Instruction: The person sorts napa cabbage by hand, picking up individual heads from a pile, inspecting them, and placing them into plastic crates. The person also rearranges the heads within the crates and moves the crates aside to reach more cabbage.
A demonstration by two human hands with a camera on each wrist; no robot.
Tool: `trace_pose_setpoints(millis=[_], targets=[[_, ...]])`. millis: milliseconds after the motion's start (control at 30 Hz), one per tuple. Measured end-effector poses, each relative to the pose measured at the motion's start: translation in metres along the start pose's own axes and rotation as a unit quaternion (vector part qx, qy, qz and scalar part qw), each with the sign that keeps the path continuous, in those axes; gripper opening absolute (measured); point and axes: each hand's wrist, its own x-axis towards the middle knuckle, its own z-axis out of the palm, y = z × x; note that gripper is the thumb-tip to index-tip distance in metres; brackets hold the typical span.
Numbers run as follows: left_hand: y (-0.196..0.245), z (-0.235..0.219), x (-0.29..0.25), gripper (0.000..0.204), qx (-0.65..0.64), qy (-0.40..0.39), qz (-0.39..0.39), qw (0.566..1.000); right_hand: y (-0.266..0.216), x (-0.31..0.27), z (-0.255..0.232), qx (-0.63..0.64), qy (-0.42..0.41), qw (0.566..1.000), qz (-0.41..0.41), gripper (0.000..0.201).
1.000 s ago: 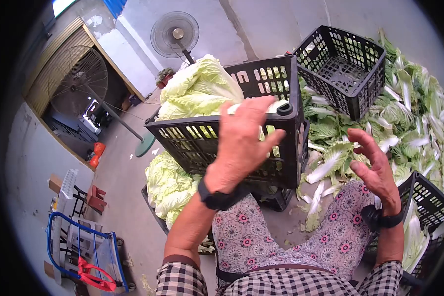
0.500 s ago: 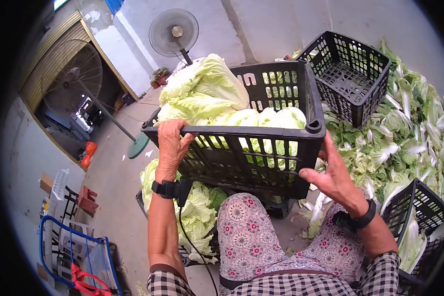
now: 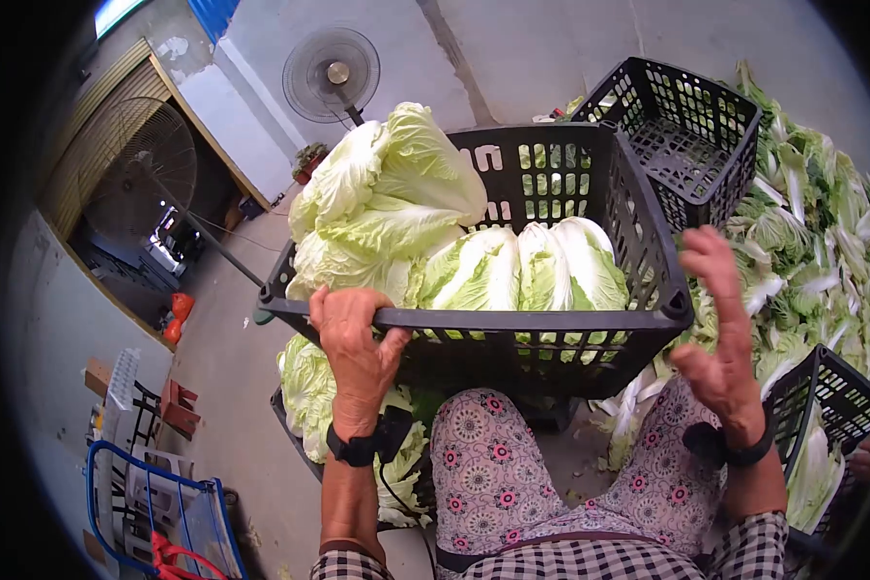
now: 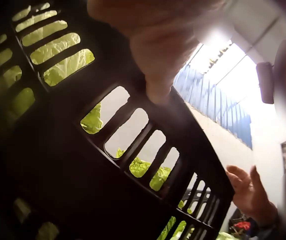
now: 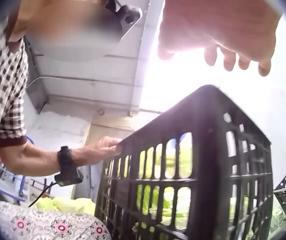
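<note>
A black plastic crate [image 3: 512,358] stands before the person's knees, with several napa cabbages [image 3: 474,271] inside. More heads are heaped at its left end, rising above the rim. My left hand [image 3: 356,353] grips the near rim left of its middle, fingers over the top edge; the left wrist view shows a finger down the slotted wall. Off the crate's near right corner, my right hand [image 3: 720,338] is raised with fingers spread and nothing in it. In the right wrist view the same right hand [image 5: 220,35] hovers above that corner.
Another black crate [image 3: 686,184] sits atop a large pile of cabbage leaves [image 3: 822,232] at right. A smaller-looking crate [image 3: 826,396] with cabbage stands right of the knees. Cabbages [image 3: 304,387] lie below left. Farther left are a blue-framed cart [image 3: 150,464] and a standing fan [image 3: 145,155].
The near side of the cabbage crate has swung toward the person and right. My left hand took hold of its rim; the right hand touched the right corner, then came off it.
</note>
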Motion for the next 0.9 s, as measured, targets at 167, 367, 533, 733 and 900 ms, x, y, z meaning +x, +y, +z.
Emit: trace_pose_setpoints(millis=[167, 367, 533, 733, 900], targets=[[-0.012, 0.005, 0.002, 0.032, 0.000, 0.012, 0.015, 1.000, -0.009, 0.018, 0.029, -0.087, -0.097, 0.984, -0.120, 0.029], [-0.030, -0.028, 0.032, 0.041, -0.224, -0.186, -0.098, 0.952, -0.004, 0.028, 0.034, -0.085, -0.082, 0.983, -0.137, 0.025], [-0.054, -0.048, 0.111, 0.072, -0.137, -0.174, -0.098, 0.970, -0.005, 0.014, 0.033, -0.095, -0.065, 0.987, -0.112, 0.026], [-0.110, 0.032, 0.163, 0.091, 0.039, -0.285, -0.038, 0.957, -0.007, 0.007, 0.027, -0.094, -0.063, 0.989, -0.091, 0.026], [-0.139, 0.067, 0.169, 0.048, 0.024, -0.398, -0.112, 0.910, -0.001, 0.009, 0.031, -0.086, -0.054, 0.991, -0.092, 0.026]])
